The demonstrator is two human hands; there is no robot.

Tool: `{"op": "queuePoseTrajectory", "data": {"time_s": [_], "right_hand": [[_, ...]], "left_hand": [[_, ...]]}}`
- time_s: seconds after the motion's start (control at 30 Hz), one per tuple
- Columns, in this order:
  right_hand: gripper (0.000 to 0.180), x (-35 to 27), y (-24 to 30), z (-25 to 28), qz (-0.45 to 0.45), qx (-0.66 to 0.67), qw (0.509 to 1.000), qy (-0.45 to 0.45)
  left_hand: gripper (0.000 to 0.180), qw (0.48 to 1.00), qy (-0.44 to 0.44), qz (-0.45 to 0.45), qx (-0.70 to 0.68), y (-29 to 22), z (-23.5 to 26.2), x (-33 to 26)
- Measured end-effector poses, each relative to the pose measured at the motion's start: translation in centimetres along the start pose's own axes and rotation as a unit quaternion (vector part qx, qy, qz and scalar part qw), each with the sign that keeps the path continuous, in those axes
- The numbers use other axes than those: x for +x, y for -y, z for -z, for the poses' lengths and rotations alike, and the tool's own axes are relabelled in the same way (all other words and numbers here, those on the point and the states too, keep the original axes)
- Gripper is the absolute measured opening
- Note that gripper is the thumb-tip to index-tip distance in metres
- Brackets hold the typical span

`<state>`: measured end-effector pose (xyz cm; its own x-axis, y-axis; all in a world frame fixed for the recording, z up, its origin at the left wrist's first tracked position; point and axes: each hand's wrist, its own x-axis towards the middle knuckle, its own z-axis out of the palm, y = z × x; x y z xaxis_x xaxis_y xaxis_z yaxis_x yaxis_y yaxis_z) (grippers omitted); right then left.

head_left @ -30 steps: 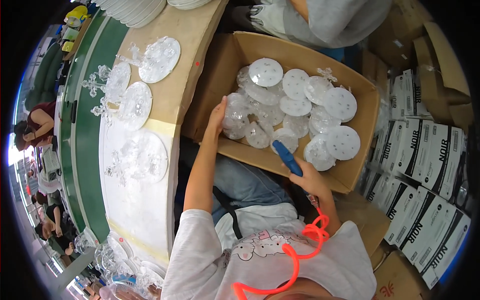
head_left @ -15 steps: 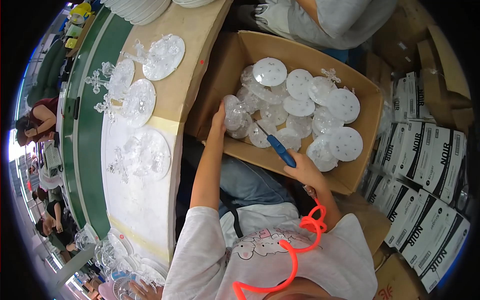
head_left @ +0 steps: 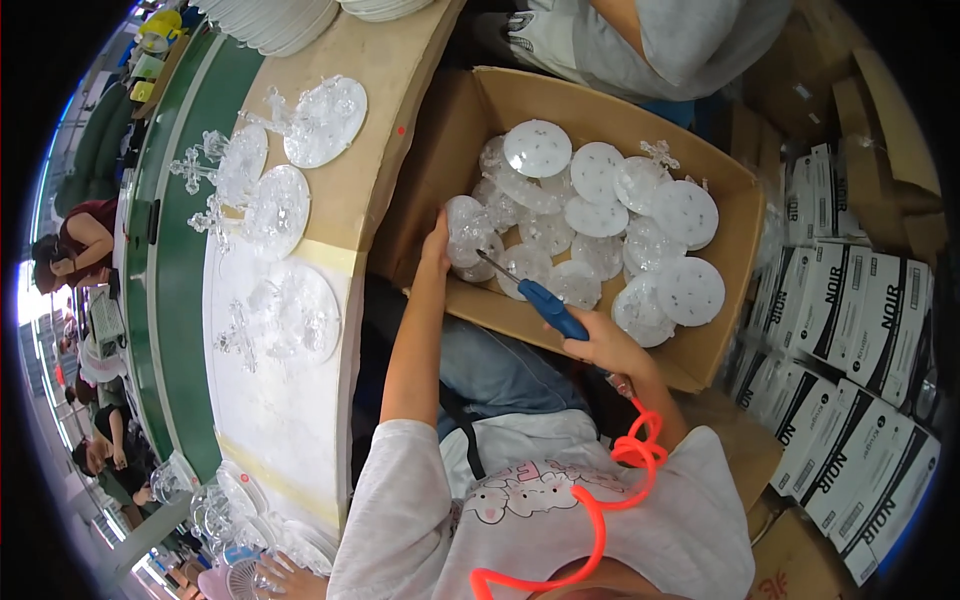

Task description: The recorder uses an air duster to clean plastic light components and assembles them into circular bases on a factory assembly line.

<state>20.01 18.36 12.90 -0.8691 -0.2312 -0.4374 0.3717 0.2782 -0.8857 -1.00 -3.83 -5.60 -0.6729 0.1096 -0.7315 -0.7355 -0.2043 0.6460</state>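
Note:
In my right hand (head_left: 604, 340) is a blue air blow gun (head_left: 552, 309) with a thin metal nozzle, my fingers closed round its body. A red coiled hose (head_left: 640, 452) runs from its metal fitting. The nozzle tip is at a clear plastic piece with a round disc base (head_left: 466, 218), which my left hand (head_left: 437, 243) grips by its edge inside the left wall of a cardboard box (head_left: 735, 300). My left fingers are partly hidden behind the piece. Several similar clear pieces with frosted discs (head_left: 685, 213) lie heaped in the box, some showing small dark dots.
More clear ornate pieces on round bases (head_left: 303, 312) lie along the table (head_left: 385, 120) at left, beside a green strip (head_left: 180, 330). White plates (head_left: 268, 25) are stacked at the far end. Printed cartons (head_left: 850, 320) stand at right. Another person's sleeve (head_left: 690, 45) is beyond the box; another hand (head_left: 292, 578) is at lower left.
The blow gun has shifted left, bringing its nozzle tip closer to the piece in my left hand. At lower left, the other person's hand has moved slightly.

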Motion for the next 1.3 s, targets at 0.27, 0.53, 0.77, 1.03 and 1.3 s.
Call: {"op": "queuePoseTrajectory", "data": {"time_s": [0.27, 0.53, 0.77, 1.03, 1.3], "right_hand": [[0.035, 0.2, -0.8, -0.7, -0.018, -0.039, 0.999, -0.007], [0.035, -0.4, -2.3, -0.1, -0.051, -0.017, 0.998, 0.016], [0.036, 0.7, -0.4, -0.3, -0.009, -0.038, 0.997, -0.068], [0.038, 0.2, -0.3, -2.0, -0.081, -0.129, 0.988, -0.007], [0.035, -0.6, 0.5, -1.5, -0.097, -0.119, 0.988, -0.005]], "left_hand": [[0.056, 0.999, 0.03, -0.023, -0.013, 0.7, 0.0, -0.4], [0.063, 0.997, 0.048, -0.046, -0.036, 0.7, 0.2, -0.8], [0.085, 0.988, -0.069, -0.017, 0.134, 0.0, -1.6, -2.5], [0.068, 0.993, -0.047, -0.065, 0.089, 0.7, 1.5, 0.0], [0.073, 0.999, -0.016, -0.041, 0.02, 0.6, 1.5, 0.3]]}}
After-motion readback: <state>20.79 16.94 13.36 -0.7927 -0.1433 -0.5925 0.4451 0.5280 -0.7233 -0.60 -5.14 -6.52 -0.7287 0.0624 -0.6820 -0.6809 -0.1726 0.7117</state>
